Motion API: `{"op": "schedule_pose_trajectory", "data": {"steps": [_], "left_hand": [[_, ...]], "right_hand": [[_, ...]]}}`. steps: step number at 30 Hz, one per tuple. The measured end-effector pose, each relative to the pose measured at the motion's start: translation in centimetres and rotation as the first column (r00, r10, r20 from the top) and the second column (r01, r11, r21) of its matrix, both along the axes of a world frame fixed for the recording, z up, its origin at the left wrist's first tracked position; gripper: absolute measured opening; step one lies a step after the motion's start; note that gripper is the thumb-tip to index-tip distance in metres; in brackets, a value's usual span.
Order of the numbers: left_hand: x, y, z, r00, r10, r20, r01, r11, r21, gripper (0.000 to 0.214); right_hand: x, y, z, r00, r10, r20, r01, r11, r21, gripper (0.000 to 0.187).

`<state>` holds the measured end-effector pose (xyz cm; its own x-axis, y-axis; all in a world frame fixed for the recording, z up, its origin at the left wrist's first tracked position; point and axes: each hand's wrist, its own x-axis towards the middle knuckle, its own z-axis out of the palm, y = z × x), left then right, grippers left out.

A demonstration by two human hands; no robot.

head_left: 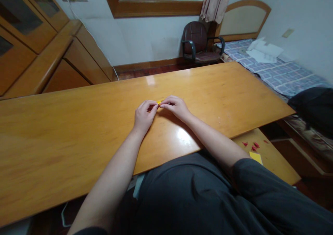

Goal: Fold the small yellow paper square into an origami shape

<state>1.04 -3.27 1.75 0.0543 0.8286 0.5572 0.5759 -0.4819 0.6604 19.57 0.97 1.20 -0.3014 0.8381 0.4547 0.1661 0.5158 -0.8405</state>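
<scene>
A small piece of yellow paper (160, 101) is pinched between my two hands, just above the middle of the wooden table (78, 134). My left hand (144, 114) is closed, thumb and forefinger together at the paper's left end. From the other side my right hand (177, 106) grips it with thumb and fingertips. The fingers cover most of the paper, so its folded shape cannot be made out. Both forearms reach in over the table's near edge.
On a lower surface (275, 158) at the right lie several small red folded-paper pieces (255, 146) and a yellow paper sheet (256, 157). Beyond the table stand a brown armchair (196, 42) and a bed (283, 67) with a dark bag (314, 108). Wooden cabinets (78, 60) flank the left.
</scene>
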Motion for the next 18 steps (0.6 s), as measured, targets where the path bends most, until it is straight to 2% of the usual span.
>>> {"op": "schedule_pose_trajectory", "data": {"steps": [7,18], "left_hand": [[0.03,-0.02,0.04,1.000,-0.007,0.010,0.008,1.000,-0.023,0.013],[0.17,-0.04,0.16,1.000,0.007,-0.005,-0.007,1.000,-0.024,0.013]], "right_hand": [[0.02,-0.04,0.03,1.000,-0.018,0.024,0.018,1.000,-0.007,0.010],[0.13,-0.37,0.26,0.996,-0.047,0.076,0.042,0.997,0.071,0.014]]}}
